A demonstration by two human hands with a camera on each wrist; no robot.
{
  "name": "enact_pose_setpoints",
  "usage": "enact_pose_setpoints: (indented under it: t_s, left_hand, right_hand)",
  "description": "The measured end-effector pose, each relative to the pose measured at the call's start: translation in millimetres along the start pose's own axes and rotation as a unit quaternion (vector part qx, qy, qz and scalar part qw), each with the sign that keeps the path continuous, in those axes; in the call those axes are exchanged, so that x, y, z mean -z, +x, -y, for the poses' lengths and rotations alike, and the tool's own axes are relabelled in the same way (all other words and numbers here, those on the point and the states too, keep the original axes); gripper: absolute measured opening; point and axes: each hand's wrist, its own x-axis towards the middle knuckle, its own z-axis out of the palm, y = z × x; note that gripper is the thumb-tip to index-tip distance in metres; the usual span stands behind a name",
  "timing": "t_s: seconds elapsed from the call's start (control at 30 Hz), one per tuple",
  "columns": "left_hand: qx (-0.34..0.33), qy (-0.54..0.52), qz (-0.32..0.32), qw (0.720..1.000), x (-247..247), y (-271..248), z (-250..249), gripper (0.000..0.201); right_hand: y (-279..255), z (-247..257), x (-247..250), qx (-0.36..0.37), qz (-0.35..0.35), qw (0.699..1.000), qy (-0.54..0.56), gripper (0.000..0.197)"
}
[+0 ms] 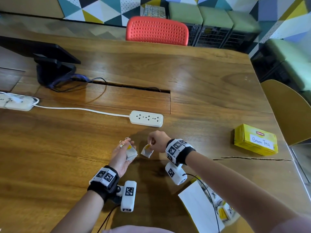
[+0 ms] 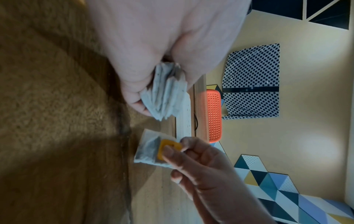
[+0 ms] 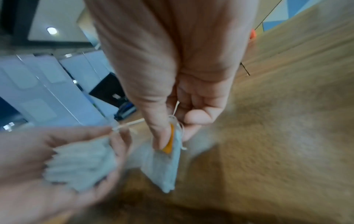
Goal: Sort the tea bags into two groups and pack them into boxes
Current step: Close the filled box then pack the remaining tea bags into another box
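My left hand (image 1: pixel 123 153) grips a stack of several white tea bags (image 1: pixel 131 153) above the wooden table; in the left wrist view the stack (image 2: pixel 168 94) sits between palm and fingers. Just to its right, my right hand (image 1: pixel 155 141) pinches a single tea bag (image 1: pixel 147 152) by its top and yellow tag (image 2: pixel 168 149), and the bag hangs just above the wood. In the right wrist view that bag (image 3: pixel 166 165) dangles from thumb and forefinger, beside the blurred stack (image 3: pixel 82 165). A shut yellow box labelled Green Tea (image 1: pixel 255 140) lies far right. An open box (image 1: pixel 202 206) holds more tea bags (image 1: pixel 224 211).
A white power strip (image 1: pixel 146 118) lies just beyond my hands, its cable running left to another strip (image 1: pixel 16 101). A black monitor stand (image 1: pixel 53 71) stands far left. A red chair (image 1: pixel 157 31) and a yellow chair (image 1: pixel 289 111) flank the table (image 1: pixel 202 78).
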Motion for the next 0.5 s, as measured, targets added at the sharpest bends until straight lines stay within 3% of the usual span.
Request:
enact_pose_setpoints:
  t_s: [0.13,0.23,0.3,0.43,0.5]
  left_hand:
    - [0.0,0.075,0.021,0.997,-4,-2,-2,0.017]
    - [0.031,0.111,0.132,0.985,-13,-13,-3,0.044]
    - [0.049,0.135,0.194,0.97,-24,-20,-4,0.055]
    - [0.06,0.141,0.254,0.955,-41,-32,-4,0.023]
    - [0.072,0.131,0.282,0.948,-47,-36,-3,0.03]
  right_hand:
    - [-18,15,19,0.048,0.001,0.995,0.088,0.017]
    - [-28,23,28,0.073,0.028,0.991,0.111,0.019]
    - [-32,24,30,0.083,-0.006,0.992,0.096,0.02]
    - [-40,12,35,0.022,-0.101,0.976,0.194,0.014]
    - [-49,2,38,-0.007,-0.128,0.963,0.237,0.019]
